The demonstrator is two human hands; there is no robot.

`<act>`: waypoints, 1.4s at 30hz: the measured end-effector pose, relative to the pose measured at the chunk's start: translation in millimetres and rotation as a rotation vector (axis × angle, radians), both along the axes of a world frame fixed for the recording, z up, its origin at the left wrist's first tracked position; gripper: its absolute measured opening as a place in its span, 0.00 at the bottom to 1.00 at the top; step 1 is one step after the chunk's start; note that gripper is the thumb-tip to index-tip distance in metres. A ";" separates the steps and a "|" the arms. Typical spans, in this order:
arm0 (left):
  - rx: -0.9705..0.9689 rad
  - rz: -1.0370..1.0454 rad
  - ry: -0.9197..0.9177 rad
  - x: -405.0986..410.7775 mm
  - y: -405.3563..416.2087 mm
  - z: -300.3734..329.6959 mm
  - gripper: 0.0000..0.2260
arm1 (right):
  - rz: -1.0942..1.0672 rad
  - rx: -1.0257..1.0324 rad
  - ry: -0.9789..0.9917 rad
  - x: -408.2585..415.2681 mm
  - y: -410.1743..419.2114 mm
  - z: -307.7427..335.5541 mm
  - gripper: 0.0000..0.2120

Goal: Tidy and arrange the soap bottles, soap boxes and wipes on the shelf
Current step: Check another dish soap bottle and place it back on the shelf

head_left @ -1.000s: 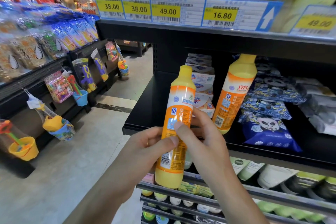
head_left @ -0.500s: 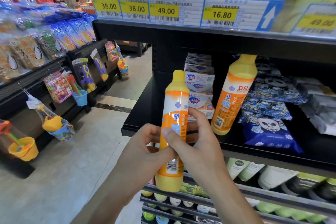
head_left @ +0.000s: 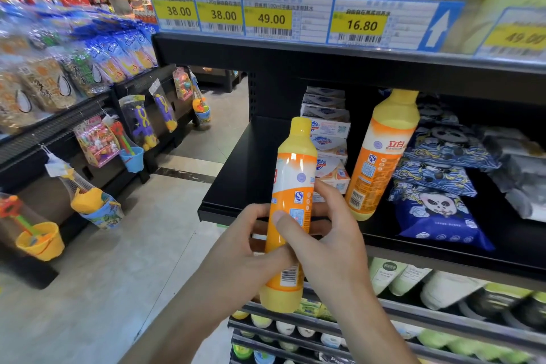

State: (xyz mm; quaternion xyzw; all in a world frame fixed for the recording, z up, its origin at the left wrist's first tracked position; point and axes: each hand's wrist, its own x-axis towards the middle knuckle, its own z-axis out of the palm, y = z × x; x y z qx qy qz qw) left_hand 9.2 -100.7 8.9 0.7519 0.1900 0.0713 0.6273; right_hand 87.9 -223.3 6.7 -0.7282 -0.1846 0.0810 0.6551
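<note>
An upright yellow and orange soap bottle (head_left: 291,186) is held in front of the black shelf (head_left: 236,174), clear of it. My left hand (head_left: 236,248) grips its lower body from the left and my right hand (head_left: 322,233) grips it from the right, thumb across the label. A second yellow bottle (head_left: 381,156) stands tilted on the shelf. Between the two bottles, white soap boxes (head_left: 328,127) are stacked at the back. Blue panda wipes packs (head_left: 437,210) lie to the right of the second bottle.
Grey packs (head_left: 514,162) lie at the shelf's far right. Price tags (head_left: 271,16) line the shelf above. Below are racks of green and white packs (head_left: 413,281). Toy buckets (head_left: 41,239) hang along the aisle shelves on the left.
The held bottle has turned about its axis in my hands, so the label faces more to the right, and it has sunk slightly. The shelf items have not moved.
</note>
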 end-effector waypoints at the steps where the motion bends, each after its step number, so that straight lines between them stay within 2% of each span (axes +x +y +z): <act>1: -0.028 -0.012 -0.003 -0.1 0.3 0.1 0.23 | -0.003 0.006 0.002 0.4 -0.5 -0.9 0.25; 4: -0.104 -0.073 0.005 -1.7 2.6 1.5 0.26 | 0.005 0.022 0.001 1.9 -3.3 -0.8 0.23; 8: -0.159 -0.113 0.009 -2.3 9.2 3.7 0.20 | 0.042 0.055 0.009 5.2 -8.4 -0.4 0.21; 19: -0.100 -0.123 -0.024 -6.7 6.8 10.4 0.20 | 0.154 0.104 0.085 0.8 -13.5 3.9 0.18; 23: -0.102 -0.093 -0.023 -6.8 2.4 11.6 0.18 | 0.139 0.094 0.084 -0.4 -13.4 1.5 0.21; 31: -0.048 0.009 -0.111 -3.9 -6.1 8.0 0.24 | 0.134 -0.099 0.018 1.6 -16.5 8.0 0.26; 35: 0.015 0.045 -0.118 -3.6 -8.1 7.2 0.27 | 0.086 -0.099 0.002 -0.2 -13.3 7.8 0.27; 40: 0.047 0.079 -0.112 -2.1 -10.3 3.1 0.20 | 0.062 -0.111 0.016 -0.9 -9.2 6.9 0.31; 42: 0.070 0.088 -0.114 -2.3 -10.0 1.7 0.22 | 0.044 -0.105 0.020 -2.5 -6.5 7.9 0.34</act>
